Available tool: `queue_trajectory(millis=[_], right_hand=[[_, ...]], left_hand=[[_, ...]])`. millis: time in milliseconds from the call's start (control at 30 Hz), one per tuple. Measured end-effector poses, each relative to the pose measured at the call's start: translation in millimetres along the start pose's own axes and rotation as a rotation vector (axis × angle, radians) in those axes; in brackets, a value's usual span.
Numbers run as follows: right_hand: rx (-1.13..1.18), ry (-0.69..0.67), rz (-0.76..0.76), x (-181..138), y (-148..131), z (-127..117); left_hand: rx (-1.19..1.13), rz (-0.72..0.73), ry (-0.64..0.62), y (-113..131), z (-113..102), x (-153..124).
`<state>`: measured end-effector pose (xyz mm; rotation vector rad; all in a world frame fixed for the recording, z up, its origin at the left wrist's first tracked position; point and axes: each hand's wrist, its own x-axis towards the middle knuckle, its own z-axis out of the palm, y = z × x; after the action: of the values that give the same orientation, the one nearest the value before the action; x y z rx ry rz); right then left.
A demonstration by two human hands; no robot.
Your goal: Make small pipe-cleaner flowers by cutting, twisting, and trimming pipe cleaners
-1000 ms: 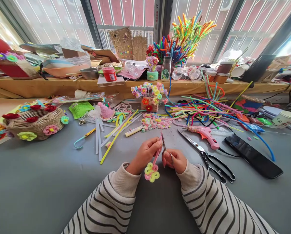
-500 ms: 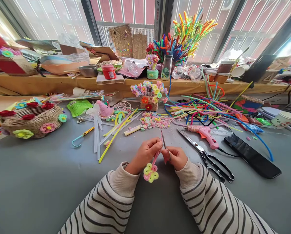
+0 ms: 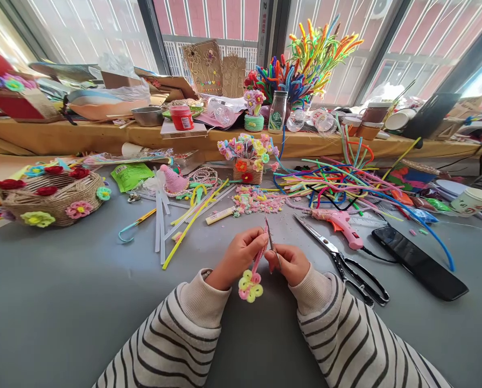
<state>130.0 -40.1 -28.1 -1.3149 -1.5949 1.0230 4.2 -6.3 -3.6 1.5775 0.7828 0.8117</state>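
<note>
My left hand (image 3: 237, 257) is closed on the pink stem of a small pipe-cleaner flower (image 3: 249, 286), whose yellow and pink loops hang below the fingers. Close beside it, my right hand (image 3: 289, 263) pinches a thin dark metal tool (image 3: 271, 241), whose tip points up along the stem. Both hands hover over the grey table (image 3: 63, 302), just in front of me. Striped sleeves cover both arms.
Large scissors (image 3: 341, 258), a pink glue gun (image 3: 340, 222) and a black phone (image 3: 420, 261) lie to the right. A pile of pipe cleaners (image 3: 341, 183) spreads behind them. A woven basket with flowers (image 3: 49, 196) stands at the left, glue sticks (image 3: 160, 226) nearer the middle.
The hands have stayed almost in place; the right hand has shifted slightly on the tool. The view has tilted a little.
</note>
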Motion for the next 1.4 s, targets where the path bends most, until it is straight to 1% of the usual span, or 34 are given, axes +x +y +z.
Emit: queue_trajectory(millis=[100, 233, 300, 467, 633, 733, 800, 967, 1133, 1233, 1400], right_hand=[[-0.016, 0.02, 0.001, -1.0, -0.6, -0.2], [0.053, -0.026, -0.035, -2.0, 0.6, 0.3], [0.041, -0.029, -0.039, -2.1, 0.9, 0.5], [0.006, 0.024, -0.014, -0.6, 0.9, -0.4], [0.069, -0.048, -0.044, 0.1, 3.9, -0.2], [0.099, -0.049, -0.062, -0.4, 5.3, 1.0], [0.072, -0.038, -0.048, -0.6, 4.5, 1.5], [-0.012, 0.053, 0.0, -0.2, 0.9, 0.5], [0.014, 0.095, 0.0, -0.1, 0.5, 0.5], [0.064, 0.064, -0.03, -0.2, 0.4, 1.4], [0.073, 0.009, -0.074, -0.8, 2.6, 1.4]], left_hand=[[0.008, 0.006, 0.006, -1.7, -0.4, 0.2], [0.008, -0.001, -0.028, -1.9, -0.3, -0.9], [-0.005, -0.006, -0.039, -1.5, -0.1, -1.2], [-0.013, 0.009, -0.009, -0.4, 0.1, -0.8], [-0.017, -0.011, -0.006, 1.8, 1.0, -2.2], [-0.028, -0.013, -0.04, 1.7, 1.0, -2.2], [-0.031, -0.006, -0.048, 0.7, 0.6, -1.5], [-0.03, 0.004, 0.024, -0.3, -0.2, -0.4], [-0.059, -0.025, 0.046, 4.2, 0.3, -0.8], [-0.082, -0.065, 0.048, 4.8, 0.7, -1.0], [-0.144, -0.058, 0.061, 1.5, 0.2, -1.6]])
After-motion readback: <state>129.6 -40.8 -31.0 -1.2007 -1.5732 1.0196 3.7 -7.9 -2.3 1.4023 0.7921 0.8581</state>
